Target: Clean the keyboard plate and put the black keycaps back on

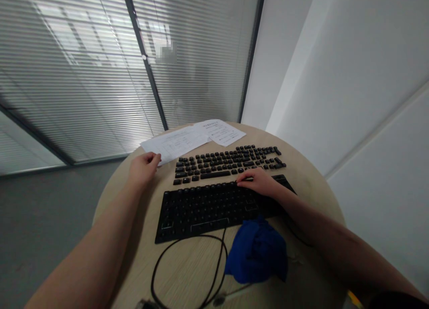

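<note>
Keyboard [201, 210]: black, lying flat, mostly bare of key tops.
Top row [195, 190]: 1 line of keys along the keyboard's far edge.
Loose keys [248, 163]: black, in rows just past the keyboard.
Long key [215, 175]: in the nearest loose row.

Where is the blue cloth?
In the head view, the blue cloth lies on the table, right of the looped cable, on the near side of the keyboard.

Keyboard [208, 206] and keycaps [248, 163] are black, bundle [258, 251] blue, papers [187, 141] white, tabletop [187, 271] pale wood-grained.
</note>
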A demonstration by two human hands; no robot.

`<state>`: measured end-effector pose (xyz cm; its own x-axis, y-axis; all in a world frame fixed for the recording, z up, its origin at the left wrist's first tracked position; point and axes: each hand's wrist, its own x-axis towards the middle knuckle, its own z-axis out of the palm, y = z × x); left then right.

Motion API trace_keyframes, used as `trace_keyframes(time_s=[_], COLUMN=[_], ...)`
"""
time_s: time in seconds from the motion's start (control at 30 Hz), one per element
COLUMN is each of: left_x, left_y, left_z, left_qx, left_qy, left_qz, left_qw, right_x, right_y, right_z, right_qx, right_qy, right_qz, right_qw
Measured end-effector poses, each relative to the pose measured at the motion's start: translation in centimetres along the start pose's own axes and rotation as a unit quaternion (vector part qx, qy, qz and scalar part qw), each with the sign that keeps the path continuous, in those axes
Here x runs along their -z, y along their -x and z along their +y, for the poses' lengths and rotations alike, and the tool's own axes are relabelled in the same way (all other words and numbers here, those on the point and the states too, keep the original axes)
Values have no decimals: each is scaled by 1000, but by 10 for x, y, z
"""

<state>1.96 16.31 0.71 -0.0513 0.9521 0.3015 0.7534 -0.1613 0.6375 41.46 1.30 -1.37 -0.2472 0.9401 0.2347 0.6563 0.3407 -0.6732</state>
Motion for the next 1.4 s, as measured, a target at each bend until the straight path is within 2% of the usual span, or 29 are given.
trace_keyframes(time_s=[0.1, 0.33, 0.47, 0.7, 0.8, 0.93, 1.17, 1.4], left_x=[1, -1, -1, -2, -1, -2, -7, -5], left_y=[0, -1, -2, -10, -10, -7, 1, 6], left_z=[0, 0, -1, -21, -24, -19, -6, 4], left_qx=[1, -2, 7, 23, 10, -3, -28, -21], left_qy=[-1, 1, -5, -44, -74, -150, -268, -279], left_qz=[-6, -2, -8, 47, 61, 72, 54, 73], left_qw=[1000, 1000, 1000, 998, 995, 986, 962, 957], right_x=[0, -2, -2, 0, -1, -1, 1, 1], right_y=[0, -1, -3, -7, -8, -9, -10, -12], right_z=[2, 6, 7, 9, 10, 7, -3, -3], right_qx=[10, 104, 131, 135, 137, 131, 124, 120], right_qy=[5, 62, 61, 87, 100, 115, 122, 127], right_qz=[-8, 1, -2, -18, -21, -28, -23, -18], right_qw=[1000, 993, 990, 987, 985, 984, 985, 984])
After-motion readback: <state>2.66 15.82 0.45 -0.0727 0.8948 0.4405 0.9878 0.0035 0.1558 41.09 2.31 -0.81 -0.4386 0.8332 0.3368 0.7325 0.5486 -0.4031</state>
